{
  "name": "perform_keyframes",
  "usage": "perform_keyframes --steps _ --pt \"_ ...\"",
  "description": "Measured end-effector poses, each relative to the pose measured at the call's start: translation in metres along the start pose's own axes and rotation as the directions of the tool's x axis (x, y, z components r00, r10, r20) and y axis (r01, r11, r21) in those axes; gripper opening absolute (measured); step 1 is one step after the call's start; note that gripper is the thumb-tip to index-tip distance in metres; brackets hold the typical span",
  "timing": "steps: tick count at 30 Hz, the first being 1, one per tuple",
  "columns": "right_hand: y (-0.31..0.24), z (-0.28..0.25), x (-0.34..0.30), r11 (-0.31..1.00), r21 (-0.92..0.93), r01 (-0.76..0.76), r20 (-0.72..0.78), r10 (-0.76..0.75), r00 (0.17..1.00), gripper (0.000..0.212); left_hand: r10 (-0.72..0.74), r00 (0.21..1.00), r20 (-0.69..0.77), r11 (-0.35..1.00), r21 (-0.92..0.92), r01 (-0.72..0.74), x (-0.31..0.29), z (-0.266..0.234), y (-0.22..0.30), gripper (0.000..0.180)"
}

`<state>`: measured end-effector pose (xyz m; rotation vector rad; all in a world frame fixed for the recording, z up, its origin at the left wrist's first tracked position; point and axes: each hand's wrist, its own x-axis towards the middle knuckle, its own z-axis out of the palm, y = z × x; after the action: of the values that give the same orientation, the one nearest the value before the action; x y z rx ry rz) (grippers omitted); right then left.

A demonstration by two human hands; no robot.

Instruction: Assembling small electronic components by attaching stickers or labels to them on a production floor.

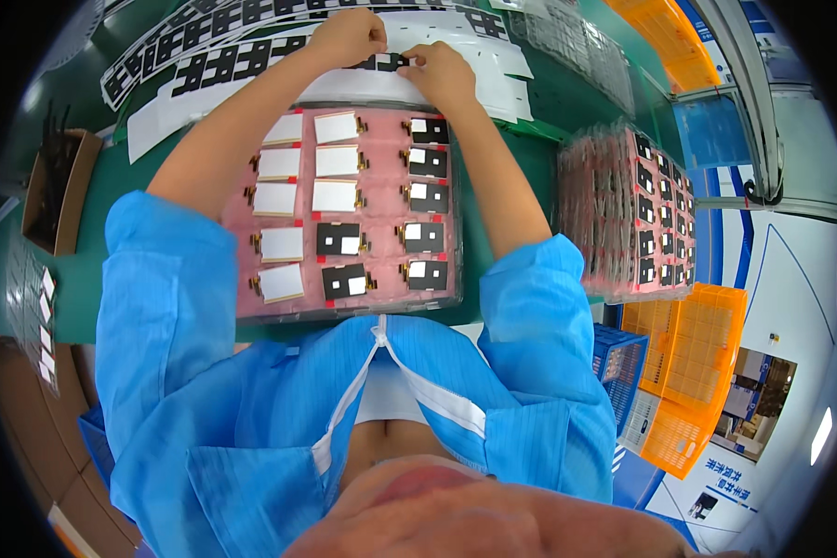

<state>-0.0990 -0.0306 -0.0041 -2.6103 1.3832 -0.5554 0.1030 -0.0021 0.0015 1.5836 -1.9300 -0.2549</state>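
Here, left hand curled, hold unclear; right hand half-curled at black cutout, grip unclear

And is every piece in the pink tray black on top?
No, the pink tray also holds white-topped pieces, such as those down its left column.

the tray is pink, the cut-outs black, the table green.
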Motion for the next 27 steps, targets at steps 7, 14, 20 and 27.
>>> perform_keyframes --steps 7,14,20,27 --pt "-0.013 -0.004 0.011 0.998 0.021 -0.053 0.110 0.051 0.993 0.034 -0.126 0.981 0.149 0.991 -0.029 0.132 0.033 0.037 -0.060 0.028" --pt "-0.001 0.001 0.023 0.994 0.055 -0.090 0.191 0.078 0.979 0.038 -0.202 0.966 0.163 0.979 0.024 0.201 0.047 0.041 -0.063 0.029" --pt "-0.026 0.009 0.031 0.996 0.043 -0.073 0.269 0.058 0.961 0.031 -0.289 0.916 0.279 0.956 0.030 0.292 0.045 0.024 -0.072 0.023" --pt "-0.012 0.007 0.012 0.944 0.272 -0.189 0.160 0.149 0.976 0.007 -0.265 0.898 0.352 0.948 0.265 0.176 0.056 0.018 -0.032 0.051"
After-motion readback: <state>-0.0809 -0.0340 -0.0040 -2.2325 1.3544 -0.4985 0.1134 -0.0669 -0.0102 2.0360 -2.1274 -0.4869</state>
